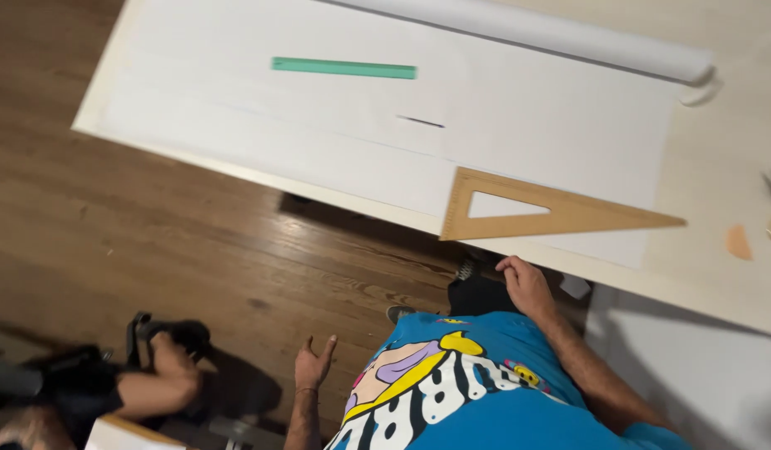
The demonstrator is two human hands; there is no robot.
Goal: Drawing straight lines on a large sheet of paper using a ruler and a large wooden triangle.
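Paper (519,125), a wide white sheet, lies flat across the pale worktable (719,208), and every other place is best told from it. Its far edge runs into a rolled-up length (535,33) of the same stock. Below its near edge, past the table's rim, lies the dark wooden floor (152,217). A wooden set square (560,212) rests on the sheet's near right part, its square corner overhanging the table rim. A green ruler (344,68) lies on the sheet's far left part, well apart from the set square, and a short dark pencil (420,122) lies between them.

The person's right hand (527,287) is below the sheet's near edge, just under the set square, fingers curled loosely and holding nothing. The left hand (315,364) hangs over the floor, released, palm open and empty. Another person's limb (156,383) shows far to the lower left.

Judged from this, neither hand steadies the sheet; good work would call for one palm flat on the set square, pressing it down before the other hand takes the pencil.
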